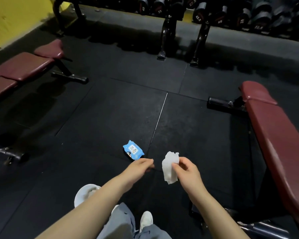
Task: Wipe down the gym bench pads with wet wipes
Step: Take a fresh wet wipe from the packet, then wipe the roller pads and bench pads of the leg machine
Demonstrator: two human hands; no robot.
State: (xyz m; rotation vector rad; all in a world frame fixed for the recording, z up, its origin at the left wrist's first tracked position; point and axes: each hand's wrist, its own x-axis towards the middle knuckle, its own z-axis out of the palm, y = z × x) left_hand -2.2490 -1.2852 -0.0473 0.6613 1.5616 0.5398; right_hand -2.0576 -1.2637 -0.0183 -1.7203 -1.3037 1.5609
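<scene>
A white wet wipe [169,168] hangs crumpled from my right hand [186,171], which pinches its right edge between thumb and fingers. My left hand [138,168] hovers just left of it, fingers extended and holding nothing, directly in front of a blue wet wipe pack [133,150] lying on the black floor. A maroon bench pad [280,145] runs along the right side, close to my right arm. A second maroon bench [22,66] stands at the far left.
A dumbbell rack [204,16] with several dumbbells lines the back wall; its black legs stand on the floor. Black bench feet [221,104] stick out at the right. My shoes and grey trousers [126,223] are at the bottom. Rubber floor tiles cover the middle.
</scene>
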